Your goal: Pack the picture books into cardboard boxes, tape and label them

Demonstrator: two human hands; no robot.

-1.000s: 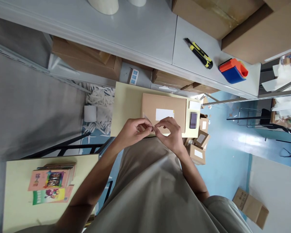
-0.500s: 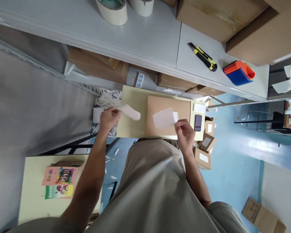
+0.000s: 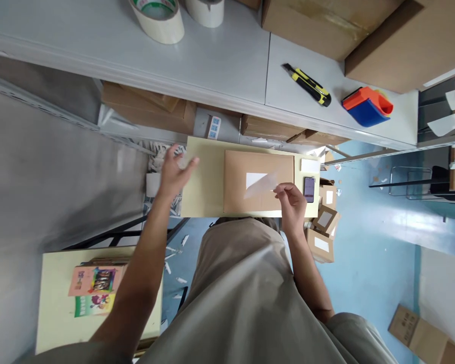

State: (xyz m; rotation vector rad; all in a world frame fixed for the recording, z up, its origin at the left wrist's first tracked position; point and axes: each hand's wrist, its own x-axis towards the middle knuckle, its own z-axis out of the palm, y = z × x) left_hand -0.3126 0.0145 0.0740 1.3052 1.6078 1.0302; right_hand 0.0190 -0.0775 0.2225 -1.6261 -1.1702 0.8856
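My right hand [image 3: 291, 199] pinches one edge of a thin whitish label [image 3: 261, 187], which looks slightly blurred. The label hangs over a flat cardboard box [image 3: 237, 197]. On the box's top lies a white rectangle [image 3: 253, 179], partly covered by the label. My left hand [image 3: 177, 172] is open, thumb and fingers apart, just past the left end of the pale yellow table [image 3: 202, 192]. Behind that hand a heap of white paper scraps [image 3: 157, 157] shows; whether a strip lies right behind the fingers, I cannot tell.
A phone [image 3: 309, 189] and a white stack [image 3: 310, 165] lie at the table's right end. The grey shelf [image 3: 227, 65] above holds tape rolls [image 3: 161, 23], a yellow-black cutter [image 3: 308, 86] and a tape dispenser [image 3: 367, 106]. Booklets [image 3: 94, 280] lie on a side table; boxes [image 3: 320, 245] stand right.
My left hand has let go of a white paper strip and spread its fingers. In my right hand the label has tilted from facing up to nearly edge-on. The view has shifted slightly.
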